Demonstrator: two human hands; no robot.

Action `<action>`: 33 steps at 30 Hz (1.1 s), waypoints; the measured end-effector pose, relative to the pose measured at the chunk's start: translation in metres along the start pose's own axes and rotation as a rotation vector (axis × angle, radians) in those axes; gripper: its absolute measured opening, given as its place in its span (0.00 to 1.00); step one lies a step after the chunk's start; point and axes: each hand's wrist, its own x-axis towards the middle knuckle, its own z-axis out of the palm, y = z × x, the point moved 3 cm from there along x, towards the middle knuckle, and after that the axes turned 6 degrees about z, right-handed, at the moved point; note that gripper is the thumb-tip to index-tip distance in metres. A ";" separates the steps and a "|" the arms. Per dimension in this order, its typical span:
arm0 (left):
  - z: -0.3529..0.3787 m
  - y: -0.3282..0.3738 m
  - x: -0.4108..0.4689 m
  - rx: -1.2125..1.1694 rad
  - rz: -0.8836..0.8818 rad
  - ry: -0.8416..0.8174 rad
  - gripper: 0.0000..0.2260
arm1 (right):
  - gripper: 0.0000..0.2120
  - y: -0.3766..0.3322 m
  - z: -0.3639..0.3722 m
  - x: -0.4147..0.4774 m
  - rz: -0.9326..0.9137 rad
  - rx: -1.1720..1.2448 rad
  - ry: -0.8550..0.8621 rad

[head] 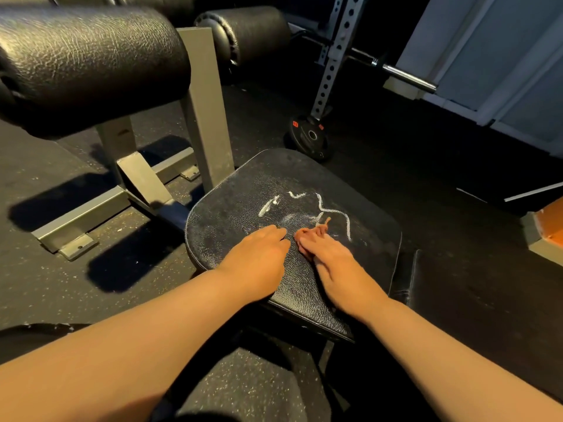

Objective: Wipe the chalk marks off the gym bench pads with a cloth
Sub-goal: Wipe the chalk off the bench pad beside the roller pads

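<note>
A black padded bench seat [231, 208] lies in front of me, with white chalk squiggles [332, 211] and a chalk smear [268, 207] across its middle. My left hand [259, 257] rests on the pad just below the smear, its fingers bent down onto the surface and nothing in it. To its right, my right hand [329, 257] has its fingertips bunched together on the pad at the lower end of the squiggles. They pinch a small thin brownish piece [327, 221] that sticks out beyond them. I cannot tell what that piece is. I see no cloth.
Black roller pads [91, 62] on a grey steel frame [201, 111] stand to the upper left. A weight plate [309, 137] leans by a perforated rack upright [332, 59], and a barbell end [408, 77] pokes out at the upper right. Speckled rubber floor surrounds the bench.
</note>
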 end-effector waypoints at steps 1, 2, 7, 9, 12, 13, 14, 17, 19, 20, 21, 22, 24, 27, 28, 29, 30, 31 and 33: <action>0.002 0.001 0.000 0.006 0.019 -0.018 0.19 | 0.23 0.009 -0.008 -0.001 -0.006 -0.015 0.005; 0.004 0.002 0.000 0.009 0.034 -0.035 0.21 | 0.22 0.020 -0.015 0.000 0.043 -0.025 0.040; 0.008 0.005 0.000 -0.009 0.039 -0.049 0.20 | 0.20 0.040 -0.009 0.005 0.395 -0.068 0.252; 0.008 0.006 0.003 -0.019 0.032 -0.034 0.19 | 0.26 0.022 0.005 0.001 0.279 -0.017 0.141; 0.009 0.009 0.008 -0.018 0.037 -0.037 0.19 | 0.28 0.019 -0.010 -0.009 0.059 -0.012 -0.047; 0.009 0.011 0.009 -0.017 0.040 -0.042 0.19 | 0.28 0.030 -0.019 -0.011 0.054 -0.041 -0.059; 0.009 0.013 0.010 -0.019 0.045 -0.054 0.19 | 0.27 0.044 -0.029 -0.012 0.106 -0.056 -0.023; 0.011 0.019 0.012 -0.002 0.052 -0.097 0.21 | 0.21 0.076 -0.043 -0.013 0.419 -0.089 0.142; 0.011 0.021 0.013 0.009 0.051 -0.094 0.21 | 0.23 0.063 -0.032 -0.012 0.416 -0.093 0.130; 0.011 0.021 0.013 0.009 0.048 -0.093 0.22 | 0.25 0.052 -0.024 -0.012 0.360 -0.087 0.098; 0.012 0.023 0.014 0.008 0.045 -0.097 0.22 | 0.27 0.041 -0.018 -0.014 0.294 -0.080 0.050; 0.012 0.023 0.013 0.008 0.043 -0.101 0.22 | 0.28 0.032 -0.015 -0.014 0.230 -0.074 -0.010; 0.013 0.026 0.015 0.004 0.043 -0.109 0.23 | 0.26 0.033 -0.024 -0.011 0.148 -0.081 -0.088; 0.012 0.030 0.016 0.007 0.050 -0.116 0.24 | 0.23 0.060 -0.042 -0.007 0.273 -0.114 0.002; 0.011 0.031 0.016 0.014 0.051 -0.111 0.24 | 0.24 0.067 -0.044 -0.007 0.349 -0.117 0.068; 0.010 0.032 0.017 0.021 0.053 -0.105 0.24 | 0.24 0.068 -0.043 -0.005 0.404 -0.110 0.116; 0.010 0.033 0.018 0.023 0.055 -0.100 0.24 | 0.25 0.066 -0.039 -0.004 0.436 -0.087 0.123; 0.011 0.033 0.018 0.023 0.053 -0.101 0.24 | 0.26 0.061 -0.034 -0.003 0.441 -0.050 0.092; 0.016 0.031 0.021 0.017 0.056 -0.102 0.24 | 0.28 0.051 -0.024 -0.001 0.358 0.026 -0.021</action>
